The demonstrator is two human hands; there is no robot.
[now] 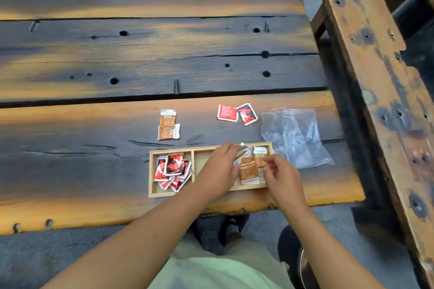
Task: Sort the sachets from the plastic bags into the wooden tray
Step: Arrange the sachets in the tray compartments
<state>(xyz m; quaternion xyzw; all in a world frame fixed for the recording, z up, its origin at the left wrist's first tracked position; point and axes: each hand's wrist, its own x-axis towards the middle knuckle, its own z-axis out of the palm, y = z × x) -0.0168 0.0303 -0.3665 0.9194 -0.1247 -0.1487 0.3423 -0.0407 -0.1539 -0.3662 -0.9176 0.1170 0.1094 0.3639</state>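
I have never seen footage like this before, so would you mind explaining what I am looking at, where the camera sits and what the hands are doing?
There is no machine here. A person wears one wide-angle camera on the head, looking down at their own bare hands. In front of them is a dark plank table. On it lies a wooden tray with two compartments: red sachets fill the left one and brown sachets the right. The left hand and right hand both reach into the right compartment, fingers pinching brown sachets there. Farther back lie two loose brown sachets, two loose red sachets and, to the right, crumpled clear plastic bags, apparently empty.
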